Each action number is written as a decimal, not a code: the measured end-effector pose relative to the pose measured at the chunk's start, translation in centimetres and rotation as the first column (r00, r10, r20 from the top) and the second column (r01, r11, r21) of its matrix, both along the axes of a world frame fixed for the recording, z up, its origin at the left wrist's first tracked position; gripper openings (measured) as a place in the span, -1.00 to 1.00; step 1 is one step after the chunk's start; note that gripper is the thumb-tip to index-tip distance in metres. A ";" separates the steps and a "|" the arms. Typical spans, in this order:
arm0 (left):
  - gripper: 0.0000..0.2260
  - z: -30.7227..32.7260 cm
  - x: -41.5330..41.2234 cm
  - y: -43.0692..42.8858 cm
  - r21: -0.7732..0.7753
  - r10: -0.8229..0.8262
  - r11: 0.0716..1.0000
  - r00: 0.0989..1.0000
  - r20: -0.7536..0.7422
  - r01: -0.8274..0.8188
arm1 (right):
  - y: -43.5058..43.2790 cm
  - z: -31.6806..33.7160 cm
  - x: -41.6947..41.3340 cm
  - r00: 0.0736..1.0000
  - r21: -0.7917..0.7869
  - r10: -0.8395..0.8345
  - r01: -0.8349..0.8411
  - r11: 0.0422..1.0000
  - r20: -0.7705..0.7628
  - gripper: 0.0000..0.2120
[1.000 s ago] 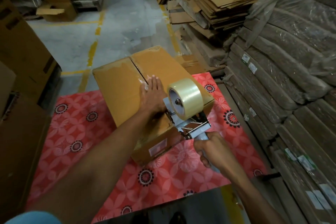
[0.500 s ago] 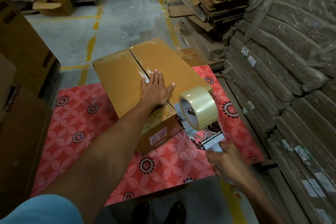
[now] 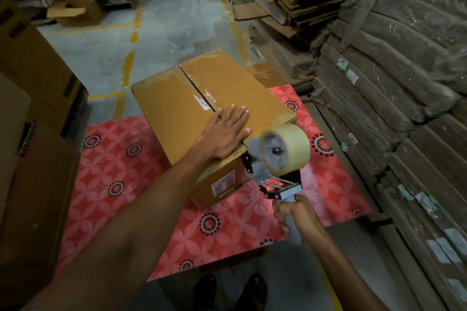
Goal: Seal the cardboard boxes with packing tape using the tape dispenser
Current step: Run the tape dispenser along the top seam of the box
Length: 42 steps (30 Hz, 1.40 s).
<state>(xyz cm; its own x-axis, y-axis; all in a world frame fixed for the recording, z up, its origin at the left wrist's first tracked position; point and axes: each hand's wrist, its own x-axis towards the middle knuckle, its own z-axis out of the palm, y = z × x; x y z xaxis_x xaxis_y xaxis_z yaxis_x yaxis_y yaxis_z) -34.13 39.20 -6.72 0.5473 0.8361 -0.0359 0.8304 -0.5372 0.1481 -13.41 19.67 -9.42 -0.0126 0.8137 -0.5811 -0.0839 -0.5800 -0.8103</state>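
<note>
The cardboard box (image 3: 171, 113) lies on the red floral cloth (image 3: 121, 171) with its long axis running away from the person, the far end angled left. Its 1 centre seam (image 3: 197, 88) follows that line. The left hand (image 3: 225, 134) lies flat with fingers spread, pressing the top's near end across the seam. Just right of it, the tape dispenser (image 3: 285, 151) meets the box's near end face. The right hand (image 3: 300, 217), curled round the handle, is nearer, so the stroke probably runs forward along the seam.
</note>
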 end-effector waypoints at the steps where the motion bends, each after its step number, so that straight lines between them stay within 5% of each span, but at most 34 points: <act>1: -0.34 0.1 0.0 -0.1 -0.011 0.003 1.000 1.000 0.010 -0.003 | -0.6 -0.6 -0.2 0.998 -0.040 -0.037 0.035 0.999 -0.046 -0.83; 4: -0.23 0.3 0.0 -0.5 -0.017 -0.019 1.000 1.000 -0.016 0.019 | -2.5 -2.5 -0.3 0.957 -0.080 -0.283 0.278 0.957 -0.063 -0.83; 7: -0.16 0.3 0.3 -1.1 -0.012 -0.021 1.000 0.999 -0.046 0.020 | -2.9 -4.4 1.7 0.881 0.027 -0.422 0.426 0.904 0.216 -0.81; 9: -0.17 0.3 0.6 -1.4 0.001 -0.011 1.000 0.998 -0.057 0.011 | -1.9 -5.4 3.6 0.784 0.067 -0.324 0.342 0.937 0.529 -0.66; 11: -0.16 0.5 1.1 -1.6 0.004 0.020 1.000 0.998 -0.061 -0.020 | -0.5 -6.4 5.4 0.683 0.060 -0.272 0.318 0.946 0.678 -0.59; 19: -0.02 0.2 2.5 -2.7 -0.053 0.117 0.992 0.993 -0.029 -0.118 | 2.4 -11.7 7.2 0.593 -0.127 0.044 0.098 0.987 0.804 -0.59; 22: -0.12 0.8 0.3 -1.2 -0.122 0.125 0.986 0.990 0.066 -0.116 | 2.9 -7.7 6.5 0.333 -0.151 0.156 -0.041 0.988 0.930 -0.73; 24: -0.19 1.2 -2.2 1.0 -0.128 0.204 0.974 0.971 0.123 -0.188 | 5.1 -2.4 4.9 0.045 -0.022 0.028 -0.135 0.991 0.999 -0.78; 25: -0.22 1.2 -3.6 2.4 -0.118 0.244 0.966 0.962 0.125 -0.230 | 6.8 -0.1 3.4 0.014 0.082 -0.080 -0.233 0.969 0.997 -0.82; 28: -0.29 0.9 -7.9 6.8 -0.104 0.336 0.939 0.940 0.064 -0.328 | 13.0 5.0 -4.4 0.270 0.342 -0.223 -0.572 0.746 0.937 -0.93; 30: -0.33 0.9 -10.0 9.5 -0.094 0.372 0.925 0.927 0.037 -0.367 | 17.8 6.7 -10.0 0.322 0.331 -0.127 -0.726 0.603 0.938 -0.81; 36: -0.44 0.8 -13.4 15.7 -0.044 0.389 0.918 0.918 -0.083 -0.393 | 30.2 6.1 -19.5 0.236 0.194 0.015 -0.832 0.519 0.972 -0.55; 42: -0.51 0.2 -14.6 19.4 0.036 0.383 0.924 0.922 -0.057 -0.382 | 36.8 3.6 -21.8 0.039 -0.030 0.122 -0.856 0.516 0.992 -0.38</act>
